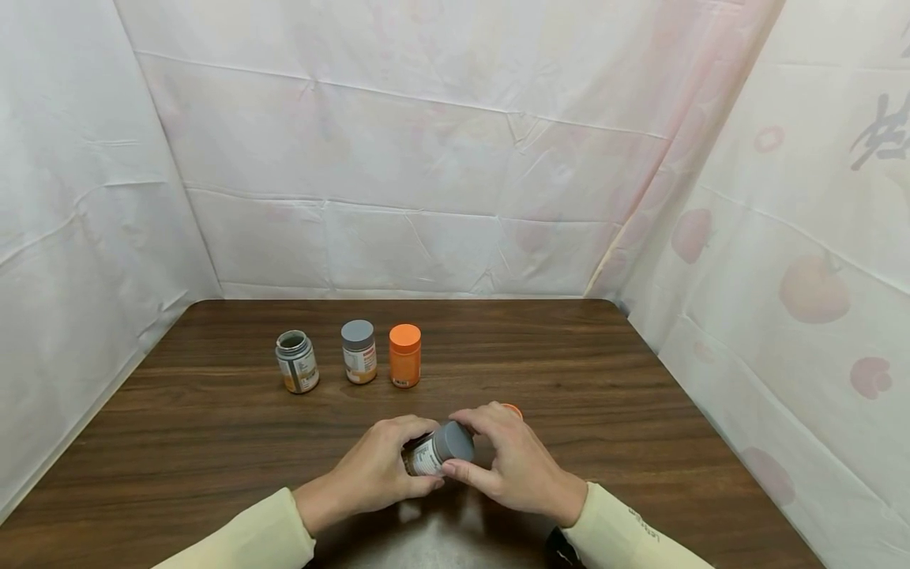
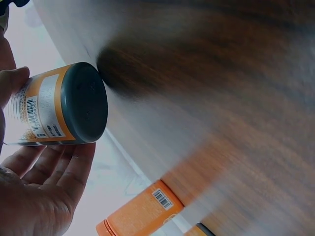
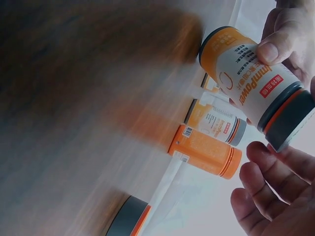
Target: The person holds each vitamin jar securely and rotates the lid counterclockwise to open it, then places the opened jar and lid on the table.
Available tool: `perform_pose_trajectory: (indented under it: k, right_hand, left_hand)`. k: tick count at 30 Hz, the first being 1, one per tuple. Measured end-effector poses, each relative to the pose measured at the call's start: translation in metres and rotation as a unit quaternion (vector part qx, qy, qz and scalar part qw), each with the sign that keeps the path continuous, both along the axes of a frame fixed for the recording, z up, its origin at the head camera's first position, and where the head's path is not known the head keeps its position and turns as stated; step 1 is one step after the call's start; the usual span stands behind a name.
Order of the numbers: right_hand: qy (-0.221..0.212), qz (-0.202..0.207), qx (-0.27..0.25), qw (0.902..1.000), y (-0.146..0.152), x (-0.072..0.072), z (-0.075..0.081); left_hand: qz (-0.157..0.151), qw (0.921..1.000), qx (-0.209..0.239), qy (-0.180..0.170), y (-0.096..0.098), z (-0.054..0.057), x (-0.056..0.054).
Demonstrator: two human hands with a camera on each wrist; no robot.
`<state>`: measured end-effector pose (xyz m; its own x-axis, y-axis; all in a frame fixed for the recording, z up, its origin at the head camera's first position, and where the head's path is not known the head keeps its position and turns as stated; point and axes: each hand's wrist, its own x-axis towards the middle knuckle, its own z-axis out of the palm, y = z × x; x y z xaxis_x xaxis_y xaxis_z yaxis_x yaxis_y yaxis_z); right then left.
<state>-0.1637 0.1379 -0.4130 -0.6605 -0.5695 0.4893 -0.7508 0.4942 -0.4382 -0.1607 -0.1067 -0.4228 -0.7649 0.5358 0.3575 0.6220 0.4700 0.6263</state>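
Leftmost, an uncapped bottle [image 1: 297,371] stands upright, left of the orange bottle [image 1: 405,365], its mouth bare. Between them, just beside the orange bottle, stands a gray-lidded bottle [image 1: 360,363]. On the person's side of the orange bottle, the left hand [image 1: 380,466] has thumb and fingers clamped round the held bottle [image 1: 424,458], tilted and lifted off the table [image 1: 213,442]. The right hand [image 1: 508,460] spans that bottle's gray cap [image 1: 456,442], thumb at its edge; finger contact is hard to make out, so I cannot tell whether they grip. To the right front of the orange bottle lies a loose cap [image 3: 129,219]. By my judgement, one bottle is opened; the other three wear lids, and work at the held bottle's cap is unfinished.
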Motion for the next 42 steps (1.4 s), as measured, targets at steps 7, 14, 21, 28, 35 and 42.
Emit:
perform_pose_trajectory:
  k: [7,14,21,28,35,42]
  right_hand:
    - [-0.006,0.006,-0.003,1.0,-0.001,0.0,0.0]
    - [0.009,0.023,-0.002,0.9997,0.001,-0.002,-0.001]
    - [0.036,0.067,0.007,0.9971,0.004,-0.005,0.002]
    - [0.046,0.093,0.016,0.9945,0.007,-0.007,0.003]
    - [0.052,0.112,0.018,0.9922,0.009,-0.008,0.004]
    - [0.05,0.116,0.005,0.992,0.008,-0.008,0.005]
  left_hand:
    - [0.001,1.0,-0.009,0.002,0.0,-0.001,-0.002]
    - [-0.003,0.9998,-0.016,0.013,0.0,-0.002,-0.003]
    - [-0.005,0.9997,-0.022,0.008,0.0,-0.001,-0.003]
    - [-0.007,0.9996,-0.026,0.011,0.0,0.001,-0.003]
    - [0.002,0.999,-0.04,0.021,0.0,0.001,-0.003]
    - [0.005,0.999,-0.041,0.015,0.0,0.001,-0.004]
